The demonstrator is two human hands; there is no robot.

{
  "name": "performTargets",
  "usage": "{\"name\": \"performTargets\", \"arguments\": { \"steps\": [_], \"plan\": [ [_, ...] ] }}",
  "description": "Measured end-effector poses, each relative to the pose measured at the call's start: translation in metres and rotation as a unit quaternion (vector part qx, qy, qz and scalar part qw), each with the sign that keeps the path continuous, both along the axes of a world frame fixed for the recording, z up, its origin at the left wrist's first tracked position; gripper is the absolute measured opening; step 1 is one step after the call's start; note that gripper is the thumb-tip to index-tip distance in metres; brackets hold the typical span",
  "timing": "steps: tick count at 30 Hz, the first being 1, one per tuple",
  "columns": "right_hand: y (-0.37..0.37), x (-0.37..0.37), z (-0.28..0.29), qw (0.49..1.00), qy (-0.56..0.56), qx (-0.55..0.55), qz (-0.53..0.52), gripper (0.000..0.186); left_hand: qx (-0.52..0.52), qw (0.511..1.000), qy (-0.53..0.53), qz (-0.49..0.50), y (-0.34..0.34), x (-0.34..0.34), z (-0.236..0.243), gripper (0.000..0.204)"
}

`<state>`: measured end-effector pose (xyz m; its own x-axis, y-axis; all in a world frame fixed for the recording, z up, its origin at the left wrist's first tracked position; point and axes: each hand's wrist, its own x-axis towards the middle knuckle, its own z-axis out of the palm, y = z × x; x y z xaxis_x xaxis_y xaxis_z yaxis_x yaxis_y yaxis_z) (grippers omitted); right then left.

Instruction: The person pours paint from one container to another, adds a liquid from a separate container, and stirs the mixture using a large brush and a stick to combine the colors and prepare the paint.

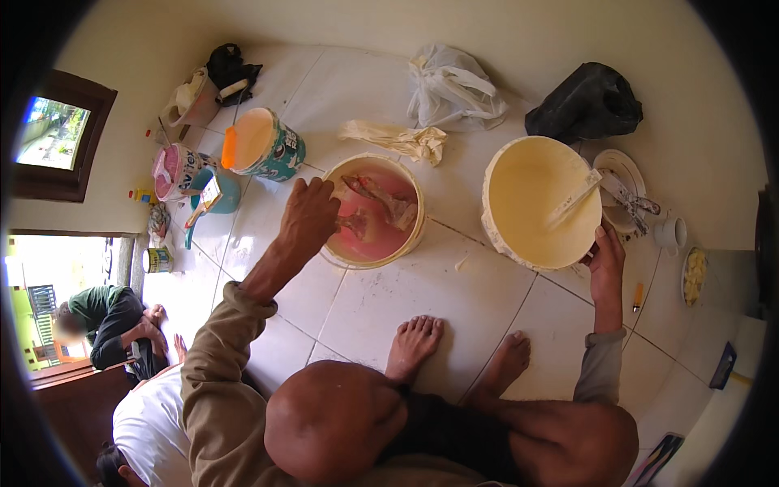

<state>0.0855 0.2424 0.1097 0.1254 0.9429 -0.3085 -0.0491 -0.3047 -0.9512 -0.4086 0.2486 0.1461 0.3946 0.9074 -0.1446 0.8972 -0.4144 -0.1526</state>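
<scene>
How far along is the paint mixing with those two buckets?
Done, it seems: the bucket of pink paint already looks evenly tinted. In hand: the left hand rests on its rim, with a stick inside, while the right hand grips the bucket of cream paint, its stirrer leaning idle. Left, probably: that cream paint looks untinted.

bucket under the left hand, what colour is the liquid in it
Pink. The bucket by the left hand holds pink liquid, with a cream-coloured wall; it shows best in the head view.
</scene>
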Motion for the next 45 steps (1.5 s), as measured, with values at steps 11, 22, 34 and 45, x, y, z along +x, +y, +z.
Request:
{"name": "performTargets", "arguments": {
  "steps": [11,22,34,45],
  "plan": [
    [0.001,0.004,-0.001,0.999,-0.002,0.0,-0.035,0.055,-0.006,0.991,-0.128,0.031,-0.025,-0.035,0.054,0.015],
    [-0.005,0.021,0.007,0.962,-0.254,0.063,-0.07,0.043,-0.081,0.936,-0.27,0.212,-0.043,-0.044,0.054,0.021],
    [0.034,-0.221,0.123,0.714,-0.367,0.32,0.502,0.048,-0.04,0.94,-0.315,0.124,-0.007,0.028,0.106,0.021],
    [0.068,-0.298,0.055,0.786,-0.32,0.274,0.453,0.023,0.015,0.837,-0.507,0.205,-0.005,0.014,0.08,0.047]
  ]
}}
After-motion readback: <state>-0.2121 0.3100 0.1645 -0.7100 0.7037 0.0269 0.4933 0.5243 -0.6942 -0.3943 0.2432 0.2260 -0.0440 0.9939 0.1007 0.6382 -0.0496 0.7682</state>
